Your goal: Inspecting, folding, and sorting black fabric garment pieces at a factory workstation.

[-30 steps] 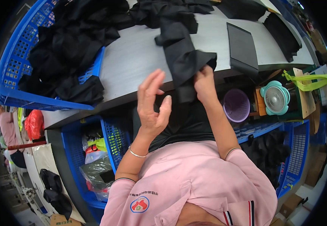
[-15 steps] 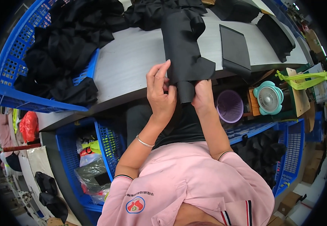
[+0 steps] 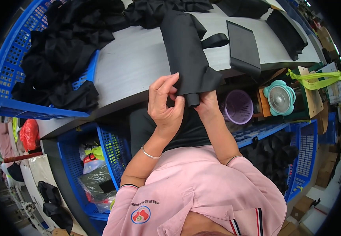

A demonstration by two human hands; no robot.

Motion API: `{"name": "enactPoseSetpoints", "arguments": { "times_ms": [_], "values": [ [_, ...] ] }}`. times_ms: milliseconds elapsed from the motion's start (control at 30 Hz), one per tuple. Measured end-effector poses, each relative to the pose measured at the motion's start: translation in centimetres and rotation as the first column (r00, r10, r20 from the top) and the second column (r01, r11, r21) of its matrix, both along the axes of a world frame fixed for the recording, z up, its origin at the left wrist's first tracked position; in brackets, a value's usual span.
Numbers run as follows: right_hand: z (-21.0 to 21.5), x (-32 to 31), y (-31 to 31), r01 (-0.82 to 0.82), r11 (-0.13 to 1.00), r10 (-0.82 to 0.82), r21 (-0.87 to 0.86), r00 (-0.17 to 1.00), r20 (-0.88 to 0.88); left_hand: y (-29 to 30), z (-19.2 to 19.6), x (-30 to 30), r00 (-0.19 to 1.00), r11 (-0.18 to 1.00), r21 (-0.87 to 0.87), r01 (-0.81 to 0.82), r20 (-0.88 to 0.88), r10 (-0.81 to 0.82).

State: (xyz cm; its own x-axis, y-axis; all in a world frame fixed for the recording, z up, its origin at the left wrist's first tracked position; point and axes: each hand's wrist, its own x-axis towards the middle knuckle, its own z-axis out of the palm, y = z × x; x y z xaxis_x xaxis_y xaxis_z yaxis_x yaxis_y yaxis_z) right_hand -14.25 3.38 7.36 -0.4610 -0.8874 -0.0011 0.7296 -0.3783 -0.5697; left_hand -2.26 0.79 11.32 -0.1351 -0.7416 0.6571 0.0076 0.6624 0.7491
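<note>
A long black fabric sleeve (image 3: pixel 186 51) stretches from the worktop over its near edge toward me. A black strap loop (image 3: pixel 216 40) juts from its right side. At its near end a narrow folded part (image 3: pixel 192 99) pokes out between my hands. My left hand (image 3: pixel 165 100) is at the near left edge, thumb and some fingers closed on the fabric while one finger points up along it. My right hand (image 3: pixel 208 105) holds the near right corner from below; the cloth covers its fingers.
A blue basket (image 3: pixel 5 92) heaped with black fabric (image 3: pixel 64 51) stands at left. A flat black panel (image 3: pixel 244 49) and more black pieces (image 3: pixel 286 33) lie at right. Below the edge are a purple bin (image 3: pixel 238 107), a turquoise fan (image 3: pixel 279 98) and blue crates (image 3: pixel 113 155).
The fabric sleeve has come slightly toward me and tilted left at its far end. Its strap loop now stands out to the right. The narrow near part sticks out less. Both hands moved slightly nearer.
</note>
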Motion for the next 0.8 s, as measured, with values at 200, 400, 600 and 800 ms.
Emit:
{"name": "enactPoseSetpoints", "arguments": {
  "times_ms": [200, 400, 600, 800],
  "values": [
    [0.12, 0.33, -0.12, 0.096, 0.993, -0.098, 0.072, 0.995, 0.021, 0.18, 0.12, 0.26, 0.999, 1.0, -0.014, 0.02, 0.039, -0.02],
    [-0.35, 0.28, -0.18, 0.074, 0.997, -0.074, 0.008, 0.996, 0.049, 0.54, 0.17, 0.25, 0.999, 0.999, -0.024, 0.039, 0.039, -0.038],
    [0.16, 0.33, -0.62, 0.097, 0.988, -0.103, 0.119, 0.994, 0.042, 0.6, -0.15, 0.18, 0.999, 0.999, -0.01, 0.051, 0.013, -0.051],
    [0.07, 0.35, -0.62, 0.097, 0.99, -0.098, 0.1, 0.995, 0.008, 0.73, -0.2, 0.55, 0.996, 0.999, -0.001, 0.052, 0.071, -0.052]
  ]
}}
